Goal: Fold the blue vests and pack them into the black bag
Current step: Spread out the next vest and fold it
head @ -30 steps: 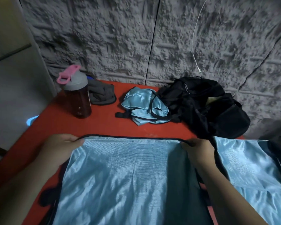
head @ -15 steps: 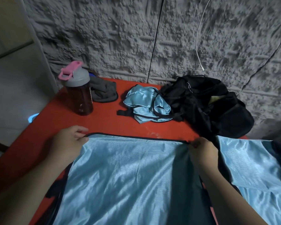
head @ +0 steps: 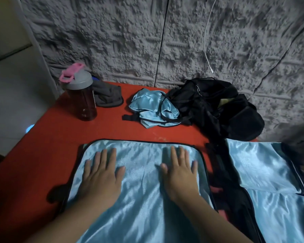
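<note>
Both hands have left the far hem they were pinching a moment ago and now lie flat on the cloth, nearer to me than that hem.

I see the red desk (head: 47, 146) with the spread blue vest (head: 142, 199) lying on it, its near end cut off by the bottom of the view, so I cannot tell its full length; what shows runs lengthwise away from me, its black-trimmed far hem pointing at the wall. Right of this vest lies a second blue vest (head: 263, 172), cut off by the right and bottom edges, a dark strip between the two that I cannot make out. Beyond that, against the wall, sits the black bag (head: 218, 106), its opening too dark to read. Touching the bag's left side is a crumpled blue vest (head: 147, 104), black straps across it. Left of that, a grey cloth (head: 107, 97) lies partly hidden behind a bottle (head: 81, 99) with a pink lid.

On the spread vest, my left hand (head: 102, 174) and right hand (head: 179, 171) rest palm down, fingers straight and slightly spread, pointing away from me, holding nothing, well apart from each other.
</note>
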A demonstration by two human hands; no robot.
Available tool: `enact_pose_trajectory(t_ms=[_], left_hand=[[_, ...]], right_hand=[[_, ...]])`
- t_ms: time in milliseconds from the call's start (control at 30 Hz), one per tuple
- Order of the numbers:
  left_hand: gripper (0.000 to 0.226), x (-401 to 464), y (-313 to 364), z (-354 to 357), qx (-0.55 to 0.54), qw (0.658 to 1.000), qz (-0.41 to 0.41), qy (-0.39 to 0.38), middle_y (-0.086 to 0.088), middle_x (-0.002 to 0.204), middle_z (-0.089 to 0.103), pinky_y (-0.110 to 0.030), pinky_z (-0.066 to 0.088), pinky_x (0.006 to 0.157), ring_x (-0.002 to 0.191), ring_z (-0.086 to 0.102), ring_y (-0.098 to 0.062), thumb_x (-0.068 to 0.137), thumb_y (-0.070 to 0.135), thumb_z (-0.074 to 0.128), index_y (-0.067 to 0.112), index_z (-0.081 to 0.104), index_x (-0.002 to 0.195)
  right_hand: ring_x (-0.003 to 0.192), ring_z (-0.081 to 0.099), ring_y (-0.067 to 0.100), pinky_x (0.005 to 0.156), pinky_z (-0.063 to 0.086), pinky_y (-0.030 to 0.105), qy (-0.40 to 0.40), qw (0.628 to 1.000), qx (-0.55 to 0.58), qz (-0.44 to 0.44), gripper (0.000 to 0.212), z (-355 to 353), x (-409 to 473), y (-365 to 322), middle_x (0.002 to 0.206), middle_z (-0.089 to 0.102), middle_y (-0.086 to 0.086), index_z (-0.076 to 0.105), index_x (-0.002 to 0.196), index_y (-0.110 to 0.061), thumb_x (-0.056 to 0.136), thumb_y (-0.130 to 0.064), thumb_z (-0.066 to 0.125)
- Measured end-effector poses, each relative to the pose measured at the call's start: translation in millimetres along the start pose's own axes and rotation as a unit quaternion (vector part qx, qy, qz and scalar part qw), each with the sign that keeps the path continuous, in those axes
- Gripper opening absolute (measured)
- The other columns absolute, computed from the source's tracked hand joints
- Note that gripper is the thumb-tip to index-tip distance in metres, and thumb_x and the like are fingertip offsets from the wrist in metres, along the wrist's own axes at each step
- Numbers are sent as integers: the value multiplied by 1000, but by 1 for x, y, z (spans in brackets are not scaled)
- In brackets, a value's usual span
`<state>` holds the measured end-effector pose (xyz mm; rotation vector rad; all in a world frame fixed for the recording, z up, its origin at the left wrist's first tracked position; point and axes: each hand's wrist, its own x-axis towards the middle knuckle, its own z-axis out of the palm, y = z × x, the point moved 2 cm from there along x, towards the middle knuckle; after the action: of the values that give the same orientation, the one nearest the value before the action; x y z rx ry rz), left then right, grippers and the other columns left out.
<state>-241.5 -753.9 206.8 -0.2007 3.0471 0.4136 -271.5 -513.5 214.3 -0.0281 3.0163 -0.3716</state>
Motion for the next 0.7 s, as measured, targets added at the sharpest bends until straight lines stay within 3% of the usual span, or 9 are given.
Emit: enact_pose_trajectory(t_ms=[67, 200, 567, 700], left_hand=[[89, 2, -3, 3, -10, 1000, -12, 5, 2, 169, -6, -41, -7, 125, 155, -10, -16, 83, 63, -20, 23, -8, 161], [91, 12, -17, 2, 26, 999, -6, 22, 8, 168, -7, -36, -9, 125, 154, -11, -11, 79, 56, -25, 22, -4, 161], [76, 15, -31, 8, 73, 996, 2, 47, 8, 168, 3, -37, -4, 125, 155, -1, -13, 92, 50, -11, 25, 5, 161], [74, 27, -44, 4, 99, 994, 24, 50, 7, 168, 7, -35, -5, 123, 155, 4, -14, 94, 48, -8, 23, 10, 161]], right_hand=[[156, -13, 26, 126, -5, 49, 12, 1000, -7, 22, 90, -2, -1, 15, 170, -5, 9, -4, 162, -24, 86, -71, -10], [157, -9, 20, 127, -2, 44, 2, 999, -43, 26, 79, -2, 5, 31, 171, -2, 5, 0, 163, -26, 95, -68, 0], [157, -7, 22, 127, 0, 43, 13, 997, -65, 31, 79, 0, 6, 31, 171, -1, 5, -1, 163, -26, 95, -65, -5], [157, -7, 22, 127, -1, 44, 8, 997, -63, 34, 74, 1, 7, 22, 171, -1, 6, 0, 163, -24, 101, -63, 4]])
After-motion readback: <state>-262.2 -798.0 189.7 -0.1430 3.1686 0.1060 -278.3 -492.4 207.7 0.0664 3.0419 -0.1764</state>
